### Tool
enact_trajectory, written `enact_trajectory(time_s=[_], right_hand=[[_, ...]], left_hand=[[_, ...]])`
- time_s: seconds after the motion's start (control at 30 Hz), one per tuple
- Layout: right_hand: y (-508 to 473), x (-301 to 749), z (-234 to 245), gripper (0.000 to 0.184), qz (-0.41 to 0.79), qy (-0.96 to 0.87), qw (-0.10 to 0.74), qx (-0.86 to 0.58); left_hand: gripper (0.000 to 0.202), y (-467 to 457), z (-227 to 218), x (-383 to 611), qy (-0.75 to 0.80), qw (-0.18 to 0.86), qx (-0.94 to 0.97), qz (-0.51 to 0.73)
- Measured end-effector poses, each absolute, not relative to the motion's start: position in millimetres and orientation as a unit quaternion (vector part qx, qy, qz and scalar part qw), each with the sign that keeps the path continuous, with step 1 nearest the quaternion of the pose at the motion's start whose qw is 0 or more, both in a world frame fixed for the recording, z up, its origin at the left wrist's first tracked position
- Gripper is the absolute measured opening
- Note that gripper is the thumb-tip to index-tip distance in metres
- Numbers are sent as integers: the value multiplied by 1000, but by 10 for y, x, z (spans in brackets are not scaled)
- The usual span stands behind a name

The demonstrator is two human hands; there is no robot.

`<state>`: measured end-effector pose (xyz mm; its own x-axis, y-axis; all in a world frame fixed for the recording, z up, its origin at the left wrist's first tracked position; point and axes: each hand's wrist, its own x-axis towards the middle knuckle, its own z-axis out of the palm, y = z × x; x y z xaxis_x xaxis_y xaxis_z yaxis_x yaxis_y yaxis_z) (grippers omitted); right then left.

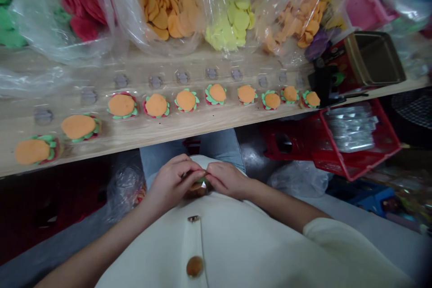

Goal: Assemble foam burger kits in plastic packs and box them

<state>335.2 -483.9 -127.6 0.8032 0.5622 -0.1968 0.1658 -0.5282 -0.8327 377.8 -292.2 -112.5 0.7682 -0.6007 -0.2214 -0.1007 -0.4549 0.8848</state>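
My left hand (173, 180) and my right hand (226, 179) meet over my lap, below the edge of the wooden table (189, 126). Both have their fingers curled and pinched together on a small felt piece (198, 187), orange-brown with a bit of green showing, mostly hidden between them. On the table above lies a curved row of several felt burger stacks (185, 100), each an orange round on green and red layers. A second row of small grey pieces (155, 82) sits behind them under clear film.
Clear plastic bags at the back hold red felt (84, 4), orange rounds (165, 4), yellow rounds (232, 22) and more orange pieces (300, 20). A dark box (374, 56) stands at the right. A red basket (357, 144) with clear packets sits under the table.
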Motion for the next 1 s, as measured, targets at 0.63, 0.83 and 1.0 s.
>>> enact_trajectory(time_s=[0.63, 0.83, 1.0], right_hand=[[-5358, 3774, -1258, 42, 161, 141, 810, -547], [-6235, 3763, -1219, 32, 149, 54, 737, -658], [-8091, 3886, -897, 20, -248, 435, 512, -697]], left_hand=[[37, -3984, -848, 4468, 115, 794, 493, -336], [51, -4371, -889, 4588, 193, 757, 521, -344], [51, -4570, -990, 4800, 204, 757, 505, -361]])
